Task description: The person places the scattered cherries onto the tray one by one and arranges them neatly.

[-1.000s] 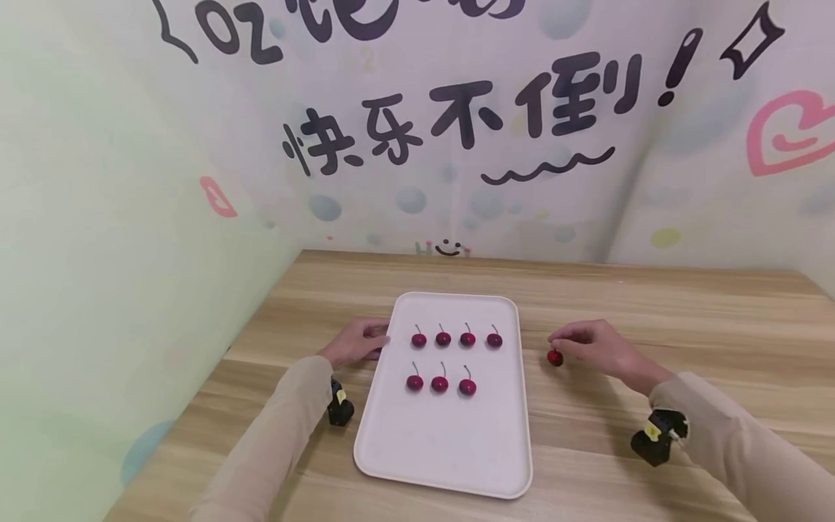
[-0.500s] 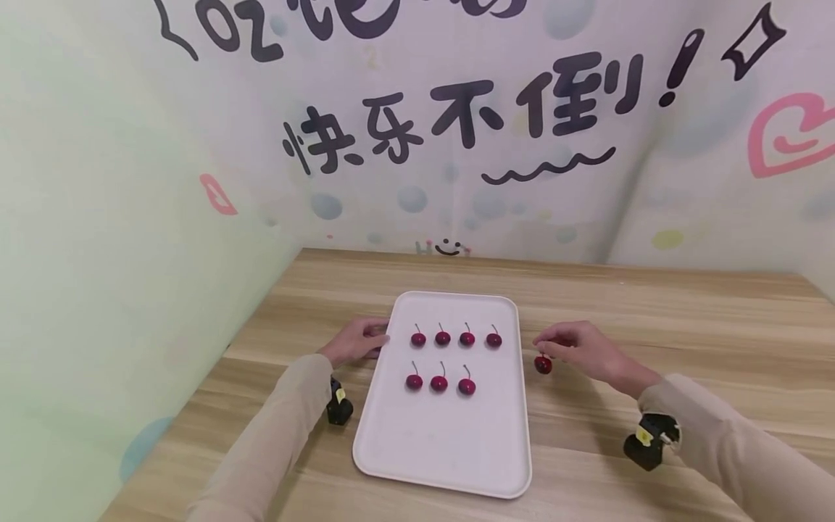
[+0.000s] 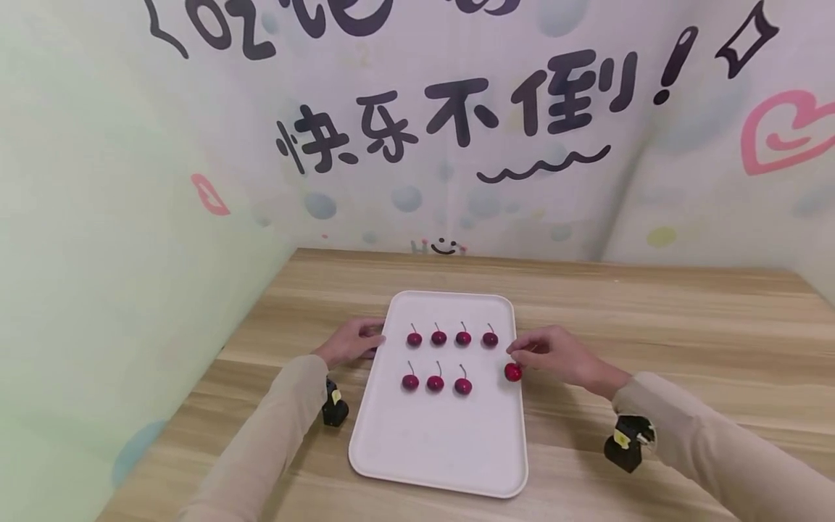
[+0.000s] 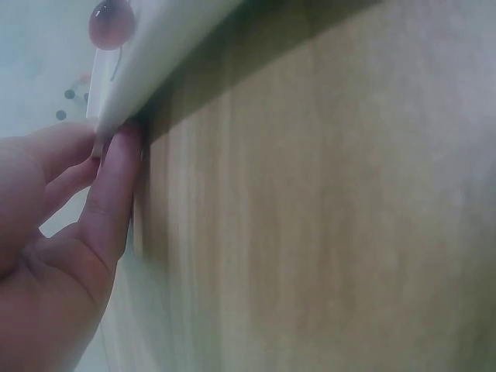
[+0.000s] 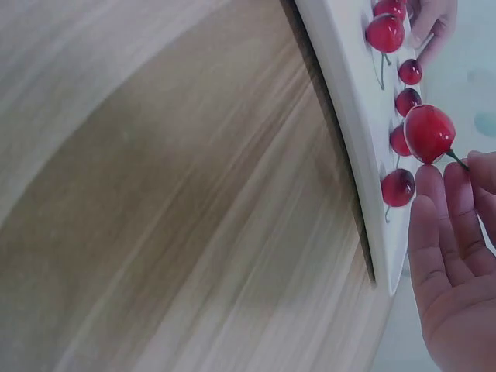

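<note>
A white tray (image 3: pixel 437 442) lies on the wooden table. My left hand (image 3: pixel 349 342) pinches its left rim, thumb and fingers on either side of the edge in the left wrist view. Over the tray's right rim, my right hand (image 3: pixel 561 355) holds a red cherry (image 3: pixel 513 372) by its stem; in the right wrist view this cherry (image 5: pixel 430 134) hangs from thumb and fingertip. Several cherries with upright stems form a back row, ending on the right with one cherry (image 3: pixel 490 339). The front row has three, with a cherry (image 3: pixel 463 386) at its right end.
Around the tray spreads the wood-grain table (image 3: pixel 717 333). Behind it stands a pale wall (image 3: pixel 443 203) with dark lettering and drawings. A black wrist camera (image 3: pixel 622 446) sits under the right sleeve, and another wrist camera (image 3: pixel 335 407) under the left.
My right hand has moved left with the cherry, from above the table beside the tray to over the tray's right rim. The left hand stays at the left rim.
</note>
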The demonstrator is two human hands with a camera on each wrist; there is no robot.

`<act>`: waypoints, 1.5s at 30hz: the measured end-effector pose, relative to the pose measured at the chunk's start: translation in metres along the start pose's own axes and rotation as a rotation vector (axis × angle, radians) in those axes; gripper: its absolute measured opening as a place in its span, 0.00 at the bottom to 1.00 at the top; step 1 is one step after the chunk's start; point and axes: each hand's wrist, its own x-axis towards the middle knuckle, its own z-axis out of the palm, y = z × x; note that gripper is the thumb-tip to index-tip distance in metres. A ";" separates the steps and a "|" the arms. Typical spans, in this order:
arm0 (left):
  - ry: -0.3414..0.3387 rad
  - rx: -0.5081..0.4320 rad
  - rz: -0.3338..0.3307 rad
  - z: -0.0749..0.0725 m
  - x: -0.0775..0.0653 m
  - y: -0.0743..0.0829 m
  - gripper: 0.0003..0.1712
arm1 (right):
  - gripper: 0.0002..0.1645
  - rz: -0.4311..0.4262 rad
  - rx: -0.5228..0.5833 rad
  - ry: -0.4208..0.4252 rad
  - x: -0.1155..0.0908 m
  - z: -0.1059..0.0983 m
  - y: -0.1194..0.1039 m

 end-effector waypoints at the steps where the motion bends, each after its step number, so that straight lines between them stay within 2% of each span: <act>1: 0.003 0.001 0.000 0.000 0.000 0.000 0.24 | 0.15 -0.003 0.004 -0.004 0.001 0.001 0.000; 8: -0.005 0.012 0.010 0.000 -0.001 -0.001 0.25 | 0.13 -0.043 0.009 -0.039 0.007 0.008 0.000; 16: -0.003 0.002 0.011 -0.002 0.000 -0.001 0.24 | 0.09 -0.060 0.001 -0.038 0.017 0.020 0.001; 24: -0.017 -0.013 0.016 -0.001 0.002 0.000 0.25 | 0.07 -0.031 -0.146 -0.011 0.023 0.026 0.002; 31: -0.001 -0.012 -0.011 0.000 0.000 0.001 0.25 | 0.09 -0.002 -0.113 -0.043 0.025 0.026 0.002; 36: 0.000 -0.004 0.004 0.000 0.001 0.002 0.25 | 0.09 0.033 -0.102 -0.037 0.026 0.026 0.001; 45: 0.011 -0.011 0.018 0.003 -0.002 0.001 0.25 | 0.08 0.037 -0.141 -0.043 0.028 0.031 -0.001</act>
